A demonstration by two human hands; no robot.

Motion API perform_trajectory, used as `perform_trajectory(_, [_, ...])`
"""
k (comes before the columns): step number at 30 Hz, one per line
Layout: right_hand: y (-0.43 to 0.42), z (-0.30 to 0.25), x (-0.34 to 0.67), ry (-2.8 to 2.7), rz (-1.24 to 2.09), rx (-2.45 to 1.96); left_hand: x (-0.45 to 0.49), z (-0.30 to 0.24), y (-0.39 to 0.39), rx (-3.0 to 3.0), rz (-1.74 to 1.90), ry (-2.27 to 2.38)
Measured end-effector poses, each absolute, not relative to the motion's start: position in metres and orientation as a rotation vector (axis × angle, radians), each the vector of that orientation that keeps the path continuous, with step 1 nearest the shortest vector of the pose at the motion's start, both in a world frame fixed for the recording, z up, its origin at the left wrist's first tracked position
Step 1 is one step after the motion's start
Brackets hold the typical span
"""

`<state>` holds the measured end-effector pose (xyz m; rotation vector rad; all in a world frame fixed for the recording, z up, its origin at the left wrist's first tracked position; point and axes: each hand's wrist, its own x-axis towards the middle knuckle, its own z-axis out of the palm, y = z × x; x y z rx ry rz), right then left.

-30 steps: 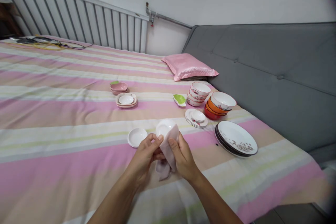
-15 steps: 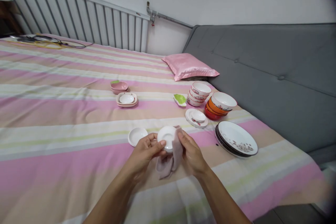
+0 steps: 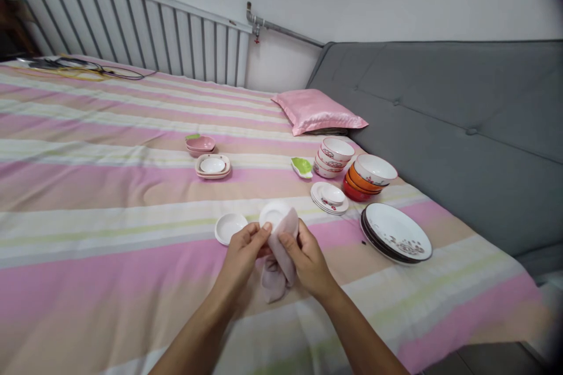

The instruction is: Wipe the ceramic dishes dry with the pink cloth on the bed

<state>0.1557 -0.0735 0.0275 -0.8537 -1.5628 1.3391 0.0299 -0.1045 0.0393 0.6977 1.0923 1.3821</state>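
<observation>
Closed on the left edge of a small white dish [image 3: 270, 211], my left grip [image 3: 241, 249] lays its thumb over the rim with the fingers bent behind. Facing it, my right grip [image 3: 311, 263] pinches a pale mauve cloth [image 3: 273, 285], thumb on top, and wraps it over the dish's right side; the loose end hangs down between my hands. Both forearms slant inward from below, wrists angled toward each other, and the dish sits tilted up between my thumbs, above the striped bedsheet [image 3: 132, 316].

A second white dish [image 3: 230, 228] lies just past my left knuckles. Off to my right rests a stack of large plates [image 3: 396, 228], and beyond it a stack of small plates [image 3: 319, 198]. Farther out come squarish dishes [image 3: 226, 166] on the left, and on the right orange and red bowls [image 3: 358, 184], patterned bowls [image 3: 329, 158] and a green leaf-shaped dish [image 3: 301, 165]. Behind these lies a pink cushion [image 3: 319, 111]; at the far end, tangled cables [image 3: 101, 72] and a white radiator [image 3: 153, 29].
</observation>
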Motion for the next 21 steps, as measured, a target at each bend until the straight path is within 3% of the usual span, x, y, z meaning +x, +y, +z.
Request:
perform_trajectory(9, [-0.07,0.036,0.163,-1.207,1.703,-0.722,0.021,0.041,-0.106,0.701,1.386,0.911])
perform_trajectory(21, [-0.068,0.032,0.16,-1.127,1.471,-0.813,0.018,0.038,-0.105,1.103,1.518,1.076])
